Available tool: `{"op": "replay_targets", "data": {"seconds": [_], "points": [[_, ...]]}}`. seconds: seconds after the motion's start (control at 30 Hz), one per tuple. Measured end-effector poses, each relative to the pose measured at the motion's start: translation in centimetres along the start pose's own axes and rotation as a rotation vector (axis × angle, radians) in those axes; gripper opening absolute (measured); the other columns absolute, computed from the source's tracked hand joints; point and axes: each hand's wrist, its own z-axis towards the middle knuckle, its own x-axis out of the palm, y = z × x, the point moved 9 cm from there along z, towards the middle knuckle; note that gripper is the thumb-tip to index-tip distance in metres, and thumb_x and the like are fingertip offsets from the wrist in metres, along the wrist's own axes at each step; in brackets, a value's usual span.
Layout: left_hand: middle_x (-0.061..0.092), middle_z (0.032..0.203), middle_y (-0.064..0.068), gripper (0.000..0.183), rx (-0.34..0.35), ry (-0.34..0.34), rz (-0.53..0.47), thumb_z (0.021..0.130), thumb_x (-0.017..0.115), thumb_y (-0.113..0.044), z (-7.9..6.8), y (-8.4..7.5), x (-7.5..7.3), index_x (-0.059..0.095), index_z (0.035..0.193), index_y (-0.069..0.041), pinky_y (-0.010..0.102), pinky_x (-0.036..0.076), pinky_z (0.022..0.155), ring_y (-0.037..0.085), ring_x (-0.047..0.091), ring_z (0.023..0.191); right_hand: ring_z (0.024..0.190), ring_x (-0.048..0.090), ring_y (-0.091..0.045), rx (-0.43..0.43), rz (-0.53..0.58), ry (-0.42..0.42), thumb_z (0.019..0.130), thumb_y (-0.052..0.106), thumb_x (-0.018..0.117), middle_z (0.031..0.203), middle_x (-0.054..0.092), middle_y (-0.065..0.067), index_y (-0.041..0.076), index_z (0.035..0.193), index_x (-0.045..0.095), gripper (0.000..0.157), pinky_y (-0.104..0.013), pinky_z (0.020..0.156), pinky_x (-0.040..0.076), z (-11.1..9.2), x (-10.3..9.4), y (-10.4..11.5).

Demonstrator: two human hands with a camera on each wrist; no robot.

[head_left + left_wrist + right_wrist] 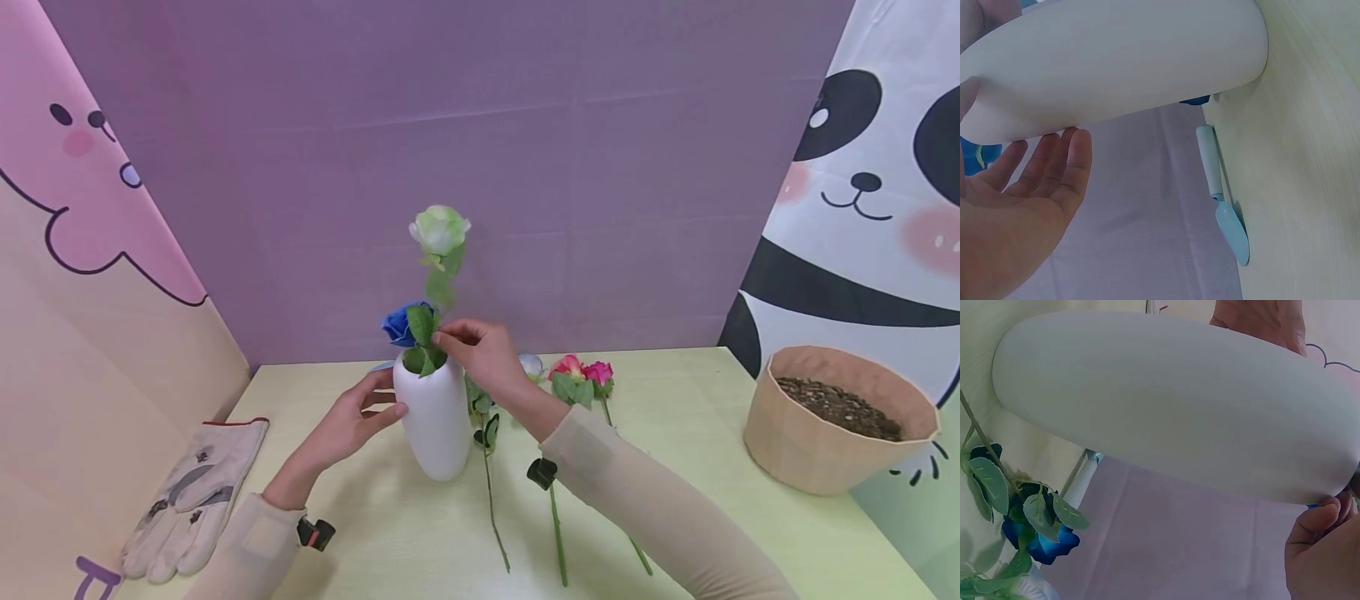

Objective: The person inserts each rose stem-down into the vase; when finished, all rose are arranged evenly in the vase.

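Observation:
A white vase (437, 425) stands on the table, with a blue rose (400, 325) and green leaves at its mouth. My left hand (352, 421) holds the vase by its upper left side, thumb in front and fingers behind. In the left wrist view those fingers (1075, 156) curve against the white wall. A pale green-white rose (439, 231) rises tall above the mouth. Close over the rim, my right hand (483, 354) pinches its stem between thumb and forefinger. The right wrist view shows the vase (1172, 406) hiding most of the mouth and stem.
Right of the vase lie several long-stemmed flowers, among them a pink rose (598, 372), a coral rose (567, 367) and a blue one (1050, 544). Work gloves (198, 500) lie at left. A fabric pot (795, 442) with soil stands far right. A light-blue trowel (1230, 231) lies behind the vase.

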Motion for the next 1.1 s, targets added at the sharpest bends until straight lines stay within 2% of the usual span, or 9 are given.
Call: {"op": "replay_targets", "data": {"seconds": [0.1,0.33,0.43,0.67,0.87,1.0,1.1], "points": [[0.052,0.143,0.009,0.060,-0.003,0.002,-0.002,0.096,0.066,-0.038,0.0,0.0,0.0,0.040,0.148,-0.026,0.047,0.055,0.100,0.036,0.055,0.131,0.086,0.060,-0.016,-0.008,0.004,0.001,0.092,0.031,0.073,0.093,0.070,-0.001,0.017,0.100,0.077,0.017,-0.026,0.072,0.052,0.1,0.0,0.0],[0.052,0.142,0.009,0.060,-0.006,0.003,0.000,0.096,0.066,-0.039,0.1,0.0,0.1,0.040,0.148,-0.024,0.047,0.055,0.099,0.036,0.055,0.131,0.093,0.068,-0.014,-0.026,-0.106,0.043,0.092,0.030,0.073,0.100,0.077,0.000,0.018,0.102,0.080,0.017,-0.029,0.077,0.060,0.2,0.5,0.0],[0.052,0.143,0.009,0.060,-0.007,0.002,0.008,0.096,0.066,-0.039,0.1,0.0,0.1,0.040,0.149,-0.024,0.047,0.055,0.099,0.037,0.054,0.131,0.096,0.068,-0.016,-0.023,-0.094,0.041,0.092,0.029,0.073,0.102,0.077,-0.001,0.016,0.103,0.079,0.018,-0.031,0.081,0.060,0.0,0.3,0.1],[0.051,0.144,0.008,0.061,-0.015,0.001,0.005,0.096,0.066,-0.040,0.1,-0.1,0.1,0.040,0.148,-0.024,0.047,0.055,0.099,0.037,0.054,0.132,0.091,0.065,-0.018,-0.020,-0.037,0.045,0.092,0.026,0.073,0.099,0.075,-0.004,0.014,0.103,0.078,0.017,-0.032,0.080,0.058,-0.2,-0.1,0.0],[0.052,0.143,0.009,0.060,-0.001,0.003,-0.004,0.096,0.066,-0.038,0.1,-0.2,0.1,0.040,0.149,-0.023,0.047,0.055,0.099,0.038,0.054,0.131,0.096,0.065,-0.019,0.005,-0.003,0.070,0.093,0.024,0.073,0.105,0.074,-0.003,0.015,0.105,0.076,0.015,-0.038,0.088,0.059,-0.4,-0.6,-0.6],[0.052,0.143,0.009,0.061,-0.003,0.000,-0.009,0.096,0.066,-0.038,0.0,-0.2,0.1,0.040,0.149,-0.022,0.047,0.055,0.099,0.038,0.054,0.131,0.096,0.065,-0.020,0.024,-0.011,0.084,0.093,0.028,0.072,0.105,0.074,0.000,0.019,0.105,0.076,0.015,-0.036,0.085,0.059,-0.7,-1.0,-0.9],[0.052,0.143,0.009,0.061,-0.009,-0.003,-0.008,0.096,0.066,-0.039,0.0,-0.3,0.0,0.040,0.149,-0.023,0.047,0.055,0.100,0.037,0.054,0.131,0.095,0.065,-0.020,0.027,-0.015,0.099,0.094,0.030,0.072,0.107,0.073,0.001,0.020,0.107,0.076,0.018,-0.030,0.081,0.058,-0.9,-1.4,-0.9]]}}
